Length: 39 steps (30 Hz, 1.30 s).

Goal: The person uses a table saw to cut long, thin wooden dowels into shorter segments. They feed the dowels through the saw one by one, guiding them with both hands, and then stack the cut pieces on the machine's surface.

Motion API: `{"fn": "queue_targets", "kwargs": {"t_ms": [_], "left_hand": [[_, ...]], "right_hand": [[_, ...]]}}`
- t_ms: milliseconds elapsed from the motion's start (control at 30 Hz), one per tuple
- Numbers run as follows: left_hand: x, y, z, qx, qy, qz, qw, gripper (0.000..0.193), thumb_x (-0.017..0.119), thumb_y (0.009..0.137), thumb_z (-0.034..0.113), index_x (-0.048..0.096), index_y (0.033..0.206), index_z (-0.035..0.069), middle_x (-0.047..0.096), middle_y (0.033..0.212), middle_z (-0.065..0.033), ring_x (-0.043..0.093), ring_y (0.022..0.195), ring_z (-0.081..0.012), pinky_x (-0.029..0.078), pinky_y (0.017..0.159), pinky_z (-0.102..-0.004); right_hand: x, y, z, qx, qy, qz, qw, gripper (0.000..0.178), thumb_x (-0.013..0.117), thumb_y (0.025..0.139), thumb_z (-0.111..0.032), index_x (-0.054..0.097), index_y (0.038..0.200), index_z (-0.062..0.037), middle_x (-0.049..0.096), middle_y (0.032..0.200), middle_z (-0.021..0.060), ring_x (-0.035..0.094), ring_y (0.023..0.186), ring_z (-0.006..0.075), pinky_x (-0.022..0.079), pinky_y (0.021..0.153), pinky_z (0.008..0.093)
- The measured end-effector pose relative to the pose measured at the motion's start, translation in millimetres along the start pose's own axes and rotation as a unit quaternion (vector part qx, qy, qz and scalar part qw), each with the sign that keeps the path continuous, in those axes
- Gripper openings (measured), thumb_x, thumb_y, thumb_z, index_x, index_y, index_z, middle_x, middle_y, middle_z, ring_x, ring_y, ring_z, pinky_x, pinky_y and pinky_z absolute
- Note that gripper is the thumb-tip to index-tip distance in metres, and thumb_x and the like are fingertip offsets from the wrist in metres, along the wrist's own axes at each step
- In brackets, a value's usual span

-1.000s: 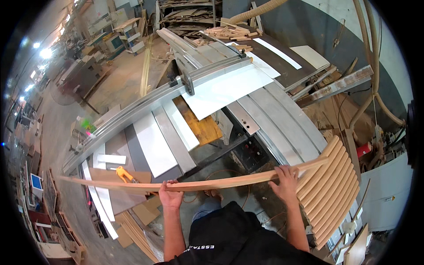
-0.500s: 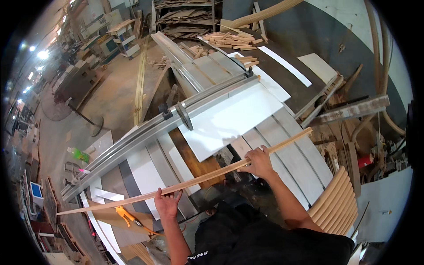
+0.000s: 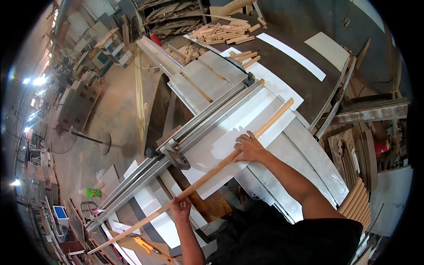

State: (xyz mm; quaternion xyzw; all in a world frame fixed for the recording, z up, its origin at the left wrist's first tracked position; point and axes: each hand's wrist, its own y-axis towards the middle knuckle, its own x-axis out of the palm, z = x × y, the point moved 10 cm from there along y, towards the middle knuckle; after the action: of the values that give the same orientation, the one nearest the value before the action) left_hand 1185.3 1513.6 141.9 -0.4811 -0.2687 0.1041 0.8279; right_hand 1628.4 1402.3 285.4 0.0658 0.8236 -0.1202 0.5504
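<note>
The right hand (image 3: 250, 148) has moved away from the pile of wood strips (image 3: 357, 205). Now the white board (image 3: 216, 148) is below that hand, and the long stick (image 3: 214, 171) crosses over the board.

A long tan wooden strip (image 3: 203, 180) crosses over a flat white panel (image 3: 216, 148). Beyond — short tan wooden sticks (image 3: 225, 33) on a flat dark-brown board (image 3: 285, 65).

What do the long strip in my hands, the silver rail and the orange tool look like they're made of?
The long strip looks like smooth wood, from its tan colour, perhaps varnished. The silver rail seems bare metal, possibly aluminium, given its grey sheen. The orange tool is probably plastic, finish unclear, given its bright colour.
</note>
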Motion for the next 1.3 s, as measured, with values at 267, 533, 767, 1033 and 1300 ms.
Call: {"fn": "queue_targets", "kwargs": {"t_ms": [267,533,767,1033,1300], "left_hand": [[155.0,-125.9,26.1,0.340,0.295,-0.028,0.893,0.057,0.058,0.101,0.027,0.039,0.149,0.002,0.047,0.146,-0.0124,0.043,0.137,-0.0237,0.029,0.117,-0.0385],[230.4,-80.1,9.1,0.356,0.394,-0.120,0.839,0.033,0.063,0.098,0.032,0.058,0.122,0.010,0.060,0.127,-0.0081,0.055,0.108,-0.0162,0.043,0.088,-0.0396],[321.7,-179.4,97.4,0.411,0.300,-0.167,0.845,0.048,0.066,0.097,0.030,0.053,0.134,0.002,0.060,0.127,-0.0092,0.057,0.115,-0.0217,0.044,0.100,-0.0395],[268.4,-115.5,-50.0,0.570,0.697,-0.153,0.407,0.071,0.081,0.084,0.033,0.049,0.138,0.000,0.052,0.141,-0.0228,0.047,0.133,-0.0423,0.036,0.113,-0.0503],[165.7,-63.2,-15.1,0.528,0.786,-0.071,0.312,0.060,0.079,0.080,0.049,0.058,0.114,0.004,0.066,0.109,-0.0172,0.062,0.107,-0.0374,0.043,0.093,-0.0508]], "right_hand": [[9.5,3.0,58.5,0.013,0.037,0.170,0.985,0.074,0.077,0.071,-0.067,0.071,0.119,-0.0099,0.050,0.144,0.0142,0.037,0.142,0.0315,0.015,0.124,0.0520],[1.0,38.4,72.4,0.074,0.128,0.155,0.977,0.048,0.083,0.069,-0.057,0.068,0.070,-0.0117,0.066,0.085,0.0030,0.057,0.099,0.0219,0.031,0.105,0.0391],[-11.2,42.0,57.7,0.018,0.106,0.141,0.984,0.050,0.083,0.066,-0.061,0.069,0.071,-0.0136,0.065,0.082,0.0011,0.058,0.094,0.0211,0.032,0.101,0.0391],[4.3,50.4,62.8,0.044,0.100,0.063,0.992,0.052,0.083,0.062,-0.063,0.073,0.080,-0.0148,0.066,0.091,0.0023,0.058,0.103,0.0225,0.029,0.105,0.0421],[-2.0,44.6,64.1,0.059,0.122,0.025,0.990,0.052,0.083,0.062,-0.058,0.076,0.087,-0.0140,0.068,0.097,0.0030,0.058,0.108,0.0230,0.028,0.109,0.0430]]}}
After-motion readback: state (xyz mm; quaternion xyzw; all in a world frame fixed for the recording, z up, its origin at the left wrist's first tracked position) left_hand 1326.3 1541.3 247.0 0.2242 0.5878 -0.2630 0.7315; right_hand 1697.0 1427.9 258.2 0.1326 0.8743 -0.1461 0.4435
